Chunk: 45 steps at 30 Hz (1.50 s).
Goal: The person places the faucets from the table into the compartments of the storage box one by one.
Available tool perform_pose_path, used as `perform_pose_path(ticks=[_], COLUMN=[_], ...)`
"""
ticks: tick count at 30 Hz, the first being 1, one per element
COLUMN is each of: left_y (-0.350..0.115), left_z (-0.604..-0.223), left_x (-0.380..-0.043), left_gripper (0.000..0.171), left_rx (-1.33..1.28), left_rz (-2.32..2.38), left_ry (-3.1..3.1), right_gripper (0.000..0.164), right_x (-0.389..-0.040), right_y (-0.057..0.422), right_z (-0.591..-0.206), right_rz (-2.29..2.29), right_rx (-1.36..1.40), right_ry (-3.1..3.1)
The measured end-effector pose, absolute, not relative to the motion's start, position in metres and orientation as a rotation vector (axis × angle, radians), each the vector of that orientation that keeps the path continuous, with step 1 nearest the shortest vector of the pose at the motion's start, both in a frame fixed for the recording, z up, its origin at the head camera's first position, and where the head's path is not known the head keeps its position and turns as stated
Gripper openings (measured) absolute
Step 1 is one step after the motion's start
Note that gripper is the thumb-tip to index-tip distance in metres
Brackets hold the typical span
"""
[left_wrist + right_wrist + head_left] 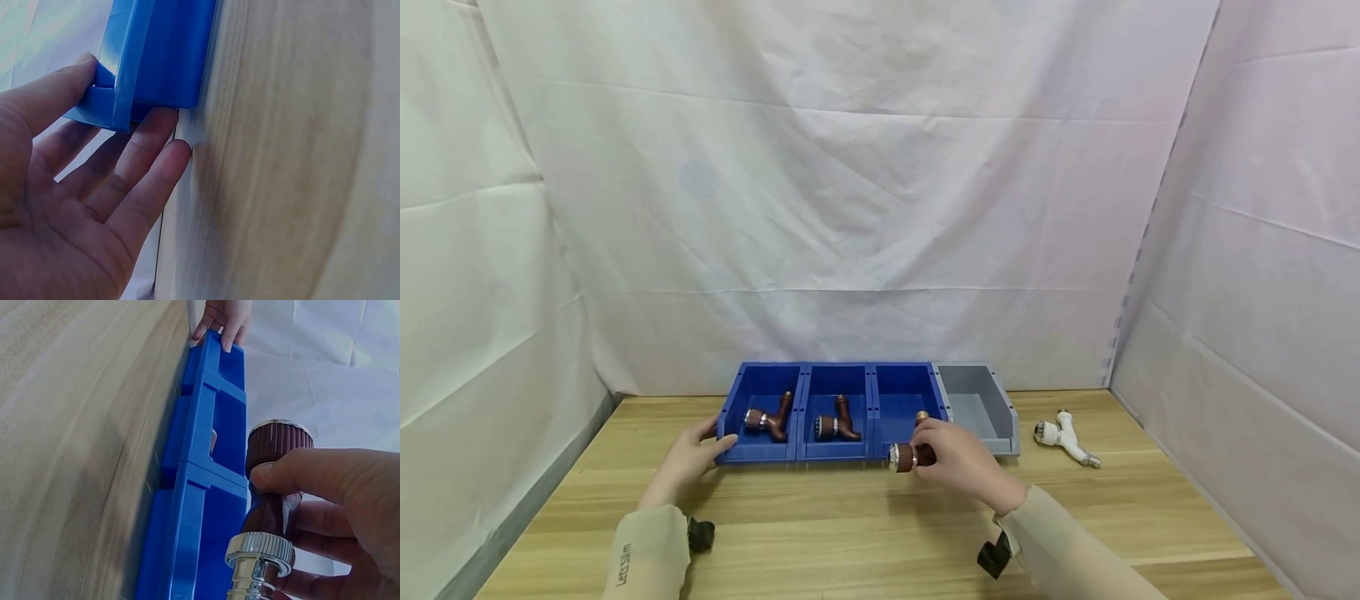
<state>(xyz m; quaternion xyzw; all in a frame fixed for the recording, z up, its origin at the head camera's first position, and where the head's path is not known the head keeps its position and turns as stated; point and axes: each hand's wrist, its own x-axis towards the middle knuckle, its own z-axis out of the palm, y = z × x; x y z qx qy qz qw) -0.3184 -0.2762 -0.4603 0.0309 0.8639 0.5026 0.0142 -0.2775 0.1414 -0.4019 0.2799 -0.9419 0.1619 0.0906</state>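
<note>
Right grip (958, 462): pinching the held brown tap (902, 457), thumb just behind its ribbed knob (278, 442).
Held brown tap: off the surface (820, 533), at the near lip of the 3rd blue bin (904, 382), knob toward the surface's left edge; exact height unclear.
Left grip (688, 458): thumb and fingers pinching the outer corner of the 1st blue bin (767, 454), at the left end of the row along the surface's far edge.
Lip risk: lowered here, the knob could catch on the lip and tip toward the surface's near edge.
Slip risk: the tap looks smooth and knob-heavy, so a loose pinch could let it twist.
Row risk: a tug by the left grip could skew the bins and jolt the 2 brown taps lying in the 1st and 2nd blue bins.
White tap (1063, 435): beside the grey bin (973, 387), toward the surface's far right corner; a wide right-arm swing could knock it.
</note>
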Motion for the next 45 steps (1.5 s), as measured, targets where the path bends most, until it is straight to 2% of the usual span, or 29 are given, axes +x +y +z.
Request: perform_pose_path(ticks=[45], left_y=[-0.277], left_z=[-0.462], left_x=[-0.319], left_gripper=[0.067], left_rx=[0.092], left_rz=[1.583], left_ry=[2.676], right_gripper=[0.022], right_x=[-0.293], right_y=[0.14], right_z=[-0.399], right_rz=[0.508], right_rx=[0.791], right_ry=[-2.865])
